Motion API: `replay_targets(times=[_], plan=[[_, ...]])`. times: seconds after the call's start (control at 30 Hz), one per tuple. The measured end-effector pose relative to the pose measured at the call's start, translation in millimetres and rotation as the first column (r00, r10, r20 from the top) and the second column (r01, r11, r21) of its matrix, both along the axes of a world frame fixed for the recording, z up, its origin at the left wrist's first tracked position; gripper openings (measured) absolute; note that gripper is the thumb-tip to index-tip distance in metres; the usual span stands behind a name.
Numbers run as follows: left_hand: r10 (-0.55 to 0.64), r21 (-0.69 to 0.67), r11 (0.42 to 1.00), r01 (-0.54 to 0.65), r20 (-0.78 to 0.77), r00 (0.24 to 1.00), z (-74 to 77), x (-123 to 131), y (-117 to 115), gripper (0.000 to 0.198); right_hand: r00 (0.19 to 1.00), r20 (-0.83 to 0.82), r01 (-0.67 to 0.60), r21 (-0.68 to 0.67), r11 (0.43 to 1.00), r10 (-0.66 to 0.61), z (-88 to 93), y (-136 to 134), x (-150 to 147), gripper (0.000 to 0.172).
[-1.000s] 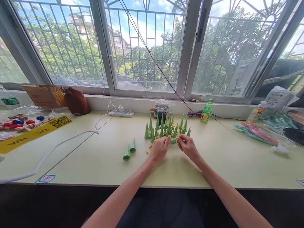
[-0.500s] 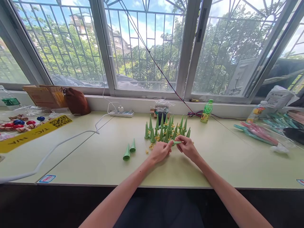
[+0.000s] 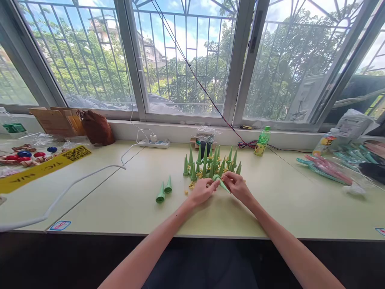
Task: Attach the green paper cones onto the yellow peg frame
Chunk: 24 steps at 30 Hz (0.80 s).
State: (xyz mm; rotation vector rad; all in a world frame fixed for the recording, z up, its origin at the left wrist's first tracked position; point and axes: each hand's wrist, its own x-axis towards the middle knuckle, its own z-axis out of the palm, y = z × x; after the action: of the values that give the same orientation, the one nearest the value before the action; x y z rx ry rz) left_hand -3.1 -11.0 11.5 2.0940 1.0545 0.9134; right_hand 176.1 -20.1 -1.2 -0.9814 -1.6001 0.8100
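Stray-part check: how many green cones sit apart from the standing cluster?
3: nearer cone and farther cone, left of the cluster; held cone, between left hand and right hand. Hands may hide others.

We see smooth plastic with a soft shine on the green cone [image 3: 223,186] at our fingers [image 3: 229,176] and on the upright cones [image 3: 214,161] at twelve o'clock. Our bench [image 3: 120,212] looks smooth and faintly glossy. At ten o'clock we have a matt cardboard box [image 3: 54,122]; at three, a crinkled plastic bag [image 3: 356,188].

On the table [image 3: 120,208], from the held cone [image 3: 223,185]: standing cones [image 3: 214,162] at twelve o'clock, two loose cones [image 3: 160,195] at nine, bottle [image 3: 262,142] at one.
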Motion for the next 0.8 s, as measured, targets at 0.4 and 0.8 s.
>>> replay_targets(times=[0.4, 0.8], plan=[[0.025, 0.205, 0.978, -0.024, -0.002, 1.0, -12.2, 1, 3, 0.03, 1.0, -0.012, -0.018, -0.004, 1.0, 0.018, 0.0, -1, 0, 0.037], [-0.057, 0.322, 0.946, 0.038, 0.049, 0.997, -10.5, 0, 0, 0.021, 0.993, -0.104, -0.058, -0.036, 0.998, 0.054, -0.2, 0, 0, 0.039]])
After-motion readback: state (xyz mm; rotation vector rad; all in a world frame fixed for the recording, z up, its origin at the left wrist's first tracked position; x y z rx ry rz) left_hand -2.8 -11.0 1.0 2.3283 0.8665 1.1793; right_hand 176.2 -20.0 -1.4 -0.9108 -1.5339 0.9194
